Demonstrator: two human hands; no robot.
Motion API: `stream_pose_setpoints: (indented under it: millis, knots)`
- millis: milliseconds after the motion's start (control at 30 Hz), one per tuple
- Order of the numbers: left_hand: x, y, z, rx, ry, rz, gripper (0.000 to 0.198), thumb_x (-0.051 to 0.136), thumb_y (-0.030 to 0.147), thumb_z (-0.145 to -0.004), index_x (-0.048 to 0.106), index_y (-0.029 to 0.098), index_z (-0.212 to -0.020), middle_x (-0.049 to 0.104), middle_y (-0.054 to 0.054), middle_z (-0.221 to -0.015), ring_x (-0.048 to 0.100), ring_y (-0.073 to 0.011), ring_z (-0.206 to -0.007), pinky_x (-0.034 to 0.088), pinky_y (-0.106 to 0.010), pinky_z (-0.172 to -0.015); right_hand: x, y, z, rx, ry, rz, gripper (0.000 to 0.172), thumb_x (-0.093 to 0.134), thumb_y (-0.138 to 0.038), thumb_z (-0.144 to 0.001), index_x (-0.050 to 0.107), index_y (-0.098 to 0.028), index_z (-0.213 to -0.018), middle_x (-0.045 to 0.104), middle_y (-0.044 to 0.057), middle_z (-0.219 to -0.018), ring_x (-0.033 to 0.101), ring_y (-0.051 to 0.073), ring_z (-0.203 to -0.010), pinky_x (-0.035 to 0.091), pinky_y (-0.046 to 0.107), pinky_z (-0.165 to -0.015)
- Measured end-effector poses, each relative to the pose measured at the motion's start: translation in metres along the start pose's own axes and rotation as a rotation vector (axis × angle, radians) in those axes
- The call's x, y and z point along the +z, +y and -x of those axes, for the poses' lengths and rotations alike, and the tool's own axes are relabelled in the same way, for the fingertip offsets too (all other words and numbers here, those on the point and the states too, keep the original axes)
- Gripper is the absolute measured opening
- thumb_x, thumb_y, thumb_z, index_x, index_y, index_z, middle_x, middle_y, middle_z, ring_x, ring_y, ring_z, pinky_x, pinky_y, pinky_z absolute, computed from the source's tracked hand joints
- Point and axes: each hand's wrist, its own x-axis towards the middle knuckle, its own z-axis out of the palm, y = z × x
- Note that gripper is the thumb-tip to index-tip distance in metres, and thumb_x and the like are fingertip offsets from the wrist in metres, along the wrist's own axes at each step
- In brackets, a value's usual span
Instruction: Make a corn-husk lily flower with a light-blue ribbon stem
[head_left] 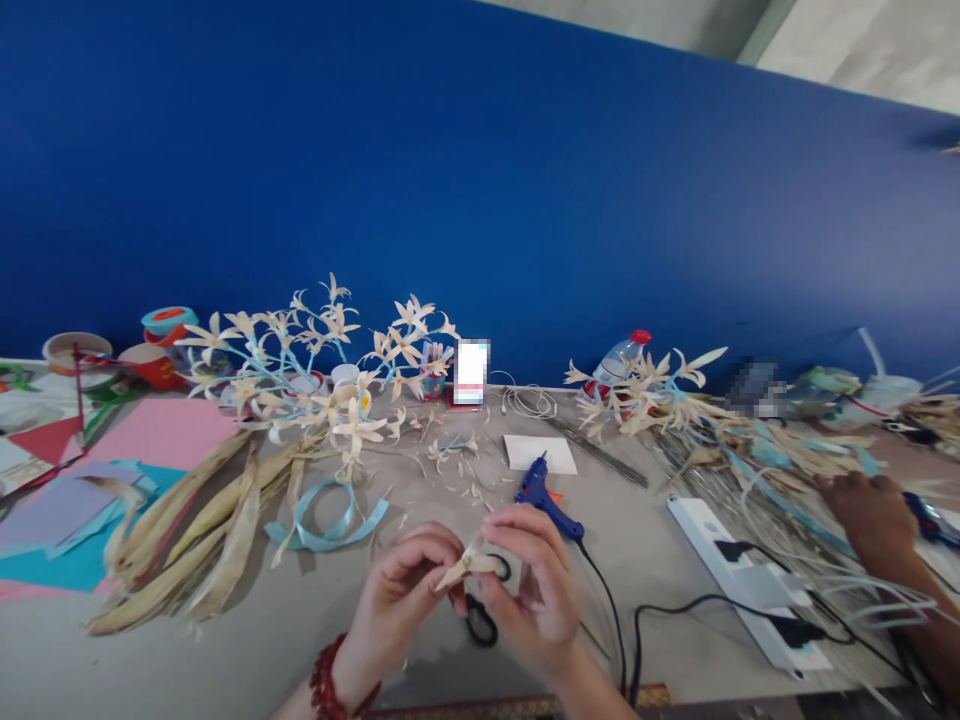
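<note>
My left hand (401, 592) and my right hand (534, 585) meet over the grey table (262, 640), both pinched on a small cream husk flower (469, 564). A red bead bracelet (324, 680) circles my left wrist. Black scissors (481, 620) lie on the table just under my hands. A blue glue gun (546, 497) rests right behind my right hand, its black cord (607, 600) trailing toward me.
Dried husk leaves (195, 545), a light-blue ribbon (326, 520) and coloured paper (112, 470) lie at left. Finished husk-flower sprays (315, 370) stand along the blue wall. A white power strip (739, 580) sits at right, near another person's hand (870, 515).
</note>
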Motion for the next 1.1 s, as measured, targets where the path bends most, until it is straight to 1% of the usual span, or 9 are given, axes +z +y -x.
stream_pose_setpoints:
  millis: [267, 467, 667, 833, 1000, 1100]
  knots:
    - [-0.0003, 0.0003, 0.0000, -0.005, -0.001, -0.009, 0.013, 0.068, 0.027, -0.082, 0.071, 0.018, -0.074, 0.060, -0.004, -0.081, 0.062, -0.0140, -0.055, 0.049, -0.027, -0.057, 0.0012, -0.0014, -0.0022, -0.011, 0.015, -0.001, 0.034, 0.061, -0.010, -0.079, 0.062, -0.023, -0.110, 0.063, 0.007, -0.101, 0.062, 0.023, -0.091, 0.053, 0.041, -0.082]
    - [-0.0004, 0.0001, -0.0005, -0.006, 0.015, -0.029, 0.013, 0.068, 0.027, -0.082, 0.072, 0.018, -0.072, 0.061, -0.004, -0.079, 0.062, -0.0149, -0.058, 0.050, -0.026, -0.056, 0.0015, -0.0049, -0.0036, -0.021, 0.023, 0.012, 0.034, 0.061, -0.009, -0.079, 0.062, -0.023, -0.110, 0.063, 0.008, -0.100, 0.062, 0.023, -0.090, 0.054, 0.040, -0.081]
    - [0.0005, 0.0020, -0.0007, -0.008, 0.026, -0.055, 0.016, 0.069, 0.029, -0.081, 0.072, 0.018, -0.070, 0.061, -0.005, -0.077, 0.061, -0.0162, -0.062, 0.049, -0.027, -0.059, 0.0025, -0.0045, -0.0033, -0.028, 0.025, 0.003, 0.035, 0.062, -0.009, -0.078, 0.062, -0.023, -0.110, 0.063, 0.008, -0.100, 0.062, 0.022, -0.089, 0.054, 0.039, -0.079]
    - [-0.0007, -0.0007, -0.0010, -0.022, 0.014, -0.032, 0.015, 0.069, 0.029, -0.081, 0.072, 0.018, -0.072, 0.060, -0.004, -0.078, 0.060, -0.0145, -0.057, 0.048, -0.027, -0.057, 0.0020, -0.0050, -0.0021, -0.018, 0.008, 0.011, 0.033, 0.062, -0.011, -0.080, 0.062, -0.024, -0.110, 0.064, 0.008, -0.099, 0.063, 0.023, -0.087, 0.055, 0.040, -0.076]
    - [-0.0029, -0.0029, -0.0002, -0.017, 0.029, -0.027, 0.014, 0.070, 0.028, -0.081, 0.072, 0.018, -0.072, 0.061, -0.004, -0.077, 0.060, -0.0137, -0.057, 0.048, -0.027, -0.059, 0.0002, -0.0034, 0.0004, -0.008, 0.016, 0.010, 0.034, 0.063, -0.011, -0.079, 0.062, -0.023, -0.111, 0.064, 0.008, -0.099, 0.063, 0.023, -0.090, 0.054, 0.040, -0.079]
    - [-0.0023, -0.0028, 0.0004, -0.020, 0.016, -0.032, 0.014, 0.068, 0.028, -0.082, 0.072, 0.018, -0.073, 0.061, -0.004, -0.078, 0.061, -0.0143, -0.059, 0.048, -0.027, -0.059, 0.0004, -0.0024, 0.0015, -0.009, 0.001, 0.003, 0.036, 0.062, -0.010, -0.079, 0.061, -0.023, -0.112, 0.063, 0.008, -0.101, 0.062, 0.023, -0.091, 0.054, 0.039, -0.079]
